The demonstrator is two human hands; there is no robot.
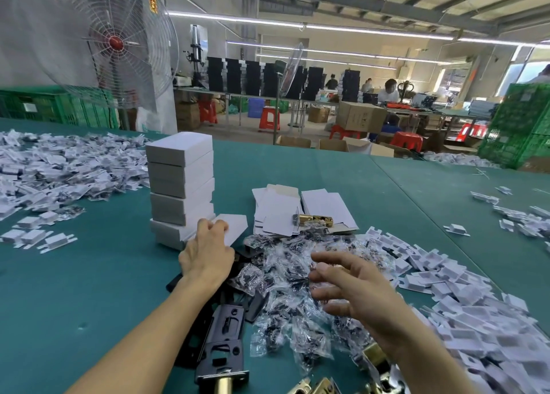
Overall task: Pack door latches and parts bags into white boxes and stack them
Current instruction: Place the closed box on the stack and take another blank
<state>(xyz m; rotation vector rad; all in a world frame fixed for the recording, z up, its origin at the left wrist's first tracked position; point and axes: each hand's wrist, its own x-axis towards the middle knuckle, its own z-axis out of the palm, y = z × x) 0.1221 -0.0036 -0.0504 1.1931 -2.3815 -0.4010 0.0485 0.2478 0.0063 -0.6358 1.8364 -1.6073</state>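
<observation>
Left hand: fingers curled over the near edge of a white box lying just right of the stack base. Right hand: fingers spread, holding nothing, above the parts bags; contact unclear. Step, as I read it: packed box going to the stack, bag pickup starting. Next needs one bag pinched free of the heap, plus a black latch from the near side.

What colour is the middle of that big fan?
Red. The fan hub shows clearly in the head view, upper left.
</observation>
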